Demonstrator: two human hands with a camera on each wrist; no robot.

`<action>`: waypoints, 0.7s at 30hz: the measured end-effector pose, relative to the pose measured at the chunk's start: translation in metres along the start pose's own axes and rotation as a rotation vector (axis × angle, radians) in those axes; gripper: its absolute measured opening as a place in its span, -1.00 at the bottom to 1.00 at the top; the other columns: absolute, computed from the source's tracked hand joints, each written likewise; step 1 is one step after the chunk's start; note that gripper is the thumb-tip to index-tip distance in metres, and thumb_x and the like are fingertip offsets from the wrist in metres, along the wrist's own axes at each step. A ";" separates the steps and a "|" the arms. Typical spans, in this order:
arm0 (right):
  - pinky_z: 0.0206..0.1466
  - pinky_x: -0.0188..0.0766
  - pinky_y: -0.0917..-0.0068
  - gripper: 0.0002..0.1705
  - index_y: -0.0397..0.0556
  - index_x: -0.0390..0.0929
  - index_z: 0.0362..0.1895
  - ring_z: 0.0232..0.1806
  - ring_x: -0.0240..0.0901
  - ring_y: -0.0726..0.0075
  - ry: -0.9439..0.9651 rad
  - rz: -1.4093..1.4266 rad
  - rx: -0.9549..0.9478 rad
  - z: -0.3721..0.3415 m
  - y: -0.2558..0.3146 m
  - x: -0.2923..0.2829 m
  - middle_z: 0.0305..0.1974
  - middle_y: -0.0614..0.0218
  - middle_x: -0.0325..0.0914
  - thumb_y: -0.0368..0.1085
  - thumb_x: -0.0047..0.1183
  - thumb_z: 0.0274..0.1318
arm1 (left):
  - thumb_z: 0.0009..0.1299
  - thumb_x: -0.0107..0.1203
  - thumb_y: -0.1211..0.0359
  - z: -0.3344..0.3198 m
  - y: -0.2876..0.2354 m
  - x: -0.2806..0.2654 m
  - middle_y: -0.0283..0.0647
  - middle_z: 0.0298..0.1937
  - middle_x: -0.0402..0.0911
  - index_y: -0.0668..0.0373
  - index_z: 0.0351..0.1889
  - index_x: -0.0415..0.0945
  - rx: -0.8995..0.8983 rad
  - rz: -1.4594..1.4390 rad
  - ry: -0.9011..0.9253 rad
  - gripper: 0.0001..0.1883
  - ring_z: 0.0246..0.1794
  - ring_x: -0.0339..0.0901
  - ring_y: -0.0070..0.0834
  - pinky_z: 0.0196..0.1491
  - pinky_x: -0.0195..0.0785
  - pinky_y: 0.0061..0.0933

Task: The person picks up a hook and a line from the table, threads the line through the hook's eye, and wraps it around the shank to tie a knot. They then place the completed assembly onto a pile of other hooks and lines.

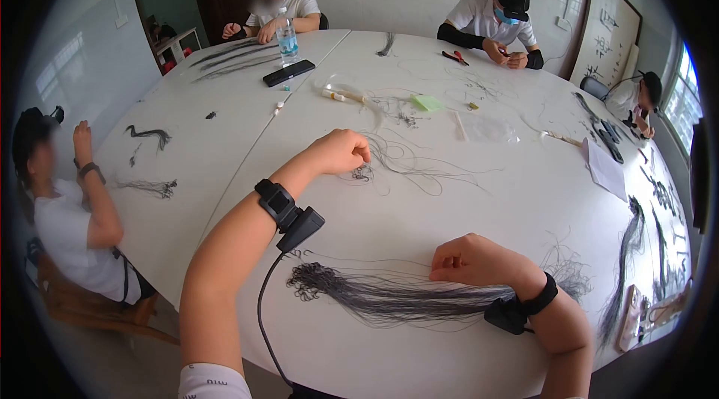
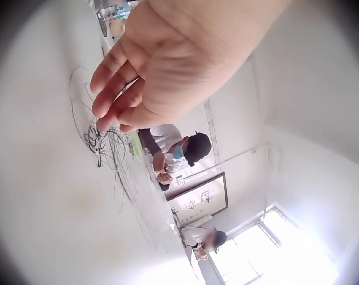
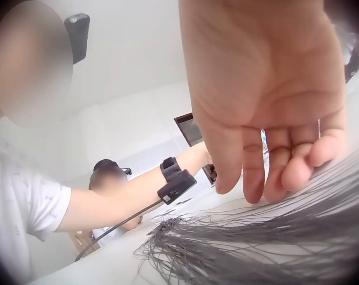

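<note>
My left hand [image 1: 341, 150] reaches over a small tangle of thin dark strands [image 1: 362, 173], its fingers pointing down. In the left wrist view, the fingertips [image 2: 106, 122] are right at the looped ends of that tangle [image 2: 96, 142]; whether they pinch a strand I cannot tell. Loose strands [image 1: 419, 168] fan out to the right of it. Nearer to me lies a long bundle of dark strands [image 1: 404, 300], with curled, knotted ends [image 1: 313, 281] at its left. Over this bundle hangs my right hand [image 1: 475, 259], fingers loosely bent and holding nothing.
Other people sit around the white table [image 1: 225, 212]. Toward the back are a water bottle [image 1: 287, 40], a black phone [image 1: 289, 73], red pliers [image 1: 455, 58] and a green paper [image 1: 426, 102]. More strand bundles [image 1: 633, 249] lie at right, near a white sheet [image 1: 604, 169].
</note>
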State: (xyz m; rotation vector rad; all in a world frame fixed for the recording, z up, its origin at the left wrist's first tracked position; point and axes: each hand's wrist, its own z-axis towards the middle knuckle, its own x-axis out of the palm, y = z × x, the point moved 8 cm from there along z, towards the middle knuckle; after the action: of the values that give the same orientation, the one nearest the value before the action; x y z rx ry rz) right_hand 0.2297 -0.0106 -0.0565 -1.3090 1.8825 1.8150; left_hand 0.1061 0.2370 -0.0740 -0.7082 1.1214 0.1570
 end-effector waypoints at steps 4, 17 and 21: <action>-0.39 0.34 0.50 -0.77 -0.06 0.57 -0.41 -0.53 0.42 0.35 0.001 0.051 -0.023 -0.001 -0.006 0.001 -0.57 0.32 0.51 -0.16 0.13 0.05 | 0.11 -0.03 0.40 0.001 0.009 0.009 -0.23 -0.47 0.63 0.14 -0.51 0.60 -0.041 0.027 0.080 -0.84 -0.44 0.55 -0.37 -0.29 0.39 -0.39; -0.38 0.34 0.47 -0.77 -0.03 0.56 -0.40 -0.50 0.44 0.35 -0.032 -0.016 -0.023 0.000 -0.007 0.001 -0.57 0.34 0.51 -0.14 0.12 0.05 | 0.08 0.21 0.30 0.009 0.017 0.001 -0.24 -0.47 0.63 0.15 -0.53 0.56 -0.100 0.044 -0.088 -0.87 -0.41 0.58 -0.36 -0.32 0.41 -0.39; -0.37 0.35 0.47 -0.77 -0.02 0.57 -0.41 -0.50 0.45 0.35 -0.038 -0.022 -0.026 0.000 -0.007 0.002 -0.57 0.35 0.51 -0.13 0.12 0.05 | 0.04 0.25 0.33 0.012 0.033 0.026 -0.23 -0.45 0.63 0.15 -0.51 0.57 -0.044 0.170 0.050 -0.87 -0.40 0.58 -0.36 -0.31 0.41 -0.40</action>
State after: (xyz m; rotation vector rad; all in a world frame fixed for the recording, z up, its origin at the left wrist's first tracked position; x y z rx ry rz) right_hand 0.2335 -0.0109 -0.0627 -1.2884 1.8242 1.8458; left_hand 0.1117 0.2639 -0.1082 -0.6582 1.2298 0.3107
